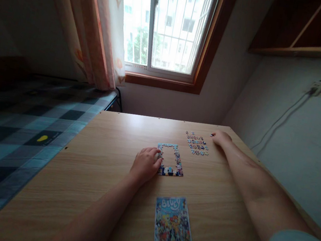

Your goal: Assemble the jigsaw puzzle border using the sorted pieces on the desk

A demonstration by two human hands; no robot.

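Note:
A partly assembled jigsaw puzzle [180, 168] lies on the wooden table, its border joined into a rectangle with bare tabletop inside. My left hand [146, 162] rests against its left edge, fingers apart and touching the border. Farther back on the right, my right hand [221, 138] is closed in a pinch on a small dark puzzle piece [212, 134], at or just above the tabletop. Between the two hands sit rows of loose puzzle pieces [197, 143]. Nearest me is a printed picture sheet or box lid [174, 231] with "Bluey" lettering and cartoon characters.
The wooden table [95, 175] reaches toward the window wall. Along its left side is a bed with a checked cover [43, 119]. On the right wall a cable [281, 118] hangs from a socket [319, 88], beneath a wooden shelf [309, 50].

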